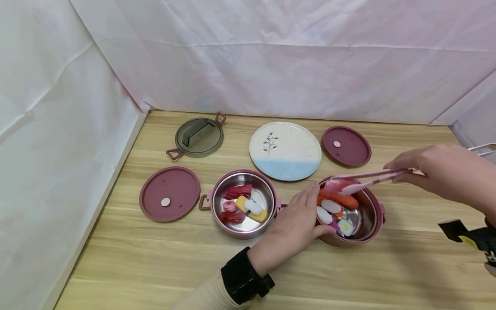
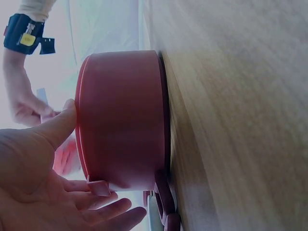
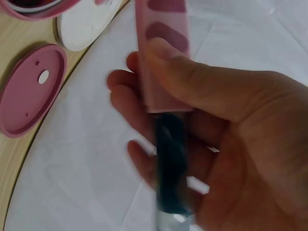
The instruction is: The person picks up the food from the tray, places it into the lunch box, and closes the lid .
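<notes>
My left hand (image 1: 292, 219) rests against the left side of the right-hand pink pot (image 1: 350, 242). In the left wrist view its thumb touches the rim, while its fingers extend beside the pot's handle (image 2: 163, 195). Pink tongs (image 3: 166, 86) are gripped in my right hand (image 1: 445, 172), thumb pressed on one arm. Their tips reach over the pot's rim at a red-pink piece (image 1: 336, 185). Inside lie a toy carrot (image 1: 346, 199), an orange-and-white sushi piece (image 1: 331, 206), a white-and-purple piece (image 1: 324, 215) and a white roll with a yellow-green centre (image 1: 345, 227).
Left of my left hand stands another pink pot (image 1: 242, 235) holding red pieces and a yellow-and-white one. Around are two maroon lids (image 1: 170, 193), a dark glass lid (image 1: 199, 144) with two pot-style handles, and a white-and-blue plate (image 1: 284, 142). White cloth (image 1: 271, 77) bounds the table.
</notes>
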Demonstrator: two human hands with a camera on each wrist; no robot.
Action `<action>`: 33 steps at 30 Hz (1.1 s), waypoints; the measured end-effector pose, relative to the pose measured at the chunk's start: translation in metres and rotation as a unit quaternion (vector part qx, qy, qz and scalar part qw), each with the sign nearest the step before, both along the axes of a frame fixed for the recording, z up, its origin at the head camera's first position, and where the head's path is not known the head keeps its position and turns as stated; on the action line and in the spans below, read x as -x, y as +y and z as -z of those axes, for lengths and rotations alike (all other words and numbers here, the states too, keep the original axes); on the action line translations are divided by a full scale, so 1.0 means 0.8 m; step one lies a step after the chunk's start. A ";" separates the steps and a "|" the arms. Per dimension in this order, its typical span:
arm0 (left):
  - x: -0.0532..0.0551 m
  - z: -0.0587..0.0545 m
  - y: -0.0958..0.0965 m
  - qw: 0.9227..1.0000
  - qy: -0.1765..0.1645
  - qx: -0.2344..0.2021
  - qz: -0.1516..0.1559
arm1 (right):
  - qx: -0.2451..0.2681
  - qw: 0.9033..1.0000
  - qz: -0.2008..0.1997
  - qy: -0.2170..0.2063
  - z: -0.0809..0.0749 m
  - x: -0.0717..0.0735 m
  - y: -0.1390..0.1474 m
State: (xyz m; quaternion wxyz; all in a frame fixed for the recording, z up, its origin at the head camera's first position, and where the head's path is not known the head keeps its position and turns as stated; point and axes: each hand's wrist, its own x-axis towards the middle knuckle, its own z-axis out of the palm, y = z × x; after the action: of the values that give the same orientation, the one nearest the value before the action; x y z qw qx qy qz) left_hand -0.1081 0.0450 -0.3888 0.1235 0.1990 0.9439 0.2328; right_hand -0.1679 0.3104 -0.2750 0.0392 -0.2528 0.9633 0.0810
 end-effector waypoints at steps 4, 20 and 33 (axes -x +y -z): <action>0.001 0.000 -0.001 1.000 -0.005 -0.003 -0.002 | -0.015 0.999 0.000 -0.035 0.009 -0.006 0.006; 0.000 0.001 -0.001 1.000 0.001 -0.010 0.005 | -0.015 0.996 0.011 -0.086 0.034 -0.004 0.007; 0.000 0.001 -0.001 1.000 -0.001 -0.013 0.005 | -0.051 0.997 -0.003 -0.062 0.031 -0.007 0.002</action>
State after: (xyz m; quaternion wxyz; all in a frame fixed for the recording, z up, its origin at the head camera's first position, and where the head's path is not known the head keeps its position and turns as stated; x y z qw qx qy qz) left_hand -0.1079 0.0441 -0.3894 0.1231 0.2051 0.9396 0.2449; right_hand -0.1625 0.3121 -0.2998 0.1119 -0.2575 0.9529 0.1146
